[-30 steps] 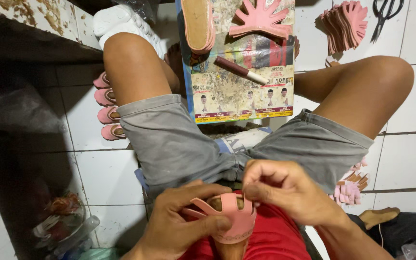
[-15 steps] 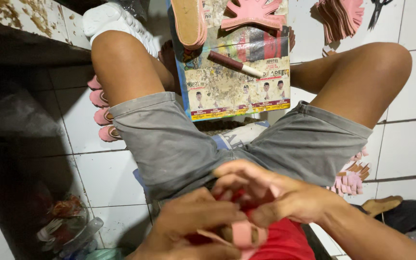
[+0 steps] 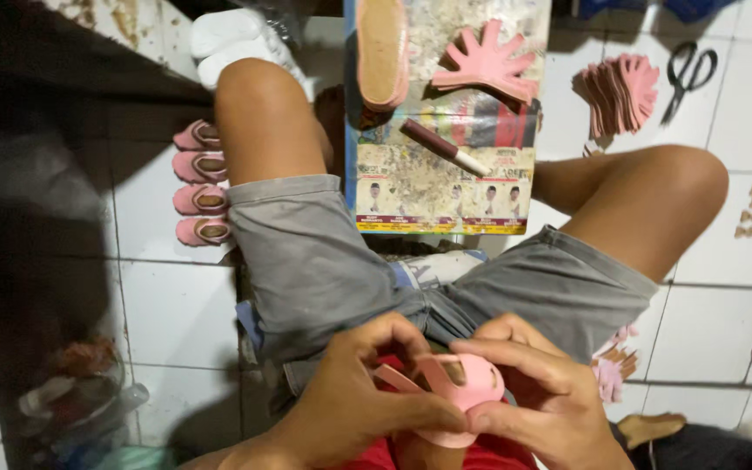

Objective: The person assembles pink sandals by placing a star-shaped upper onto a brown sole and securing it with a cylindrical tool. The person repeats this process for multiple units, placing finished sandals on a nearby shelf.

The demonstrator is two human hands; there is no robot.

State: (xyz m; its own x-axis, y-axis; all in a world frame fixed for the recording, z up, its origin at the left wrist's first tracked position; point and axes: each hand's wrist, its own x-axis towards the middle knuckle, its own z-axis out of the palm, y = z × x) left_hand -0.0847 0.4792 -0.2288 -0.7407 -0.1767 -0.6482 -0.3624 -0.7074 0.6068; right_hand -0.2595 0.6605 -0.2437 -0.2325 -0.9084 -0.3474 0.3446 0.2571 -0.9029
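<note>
Both hands, left (image 3: 354, 409) and right (image 3: 543, 402), pinch pink sandal upper (image 3: 454, 387) over lap, straps being shaped. Four finished sandals (image 3: 200, 183) on floor; cut pieces (image 3: 621, 90) unused.

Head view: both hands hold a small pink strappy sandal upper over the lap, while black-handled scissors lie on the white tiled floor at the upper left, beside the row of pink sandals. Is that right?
Not quite. The head view shows the black-handled scissors on the white tiled floor at the upper right, beside a stack of pink cut pieces. The row of pink sandals is on the left. Both hands, left and right, do hold the small pink strappy sandal upper.
</note>
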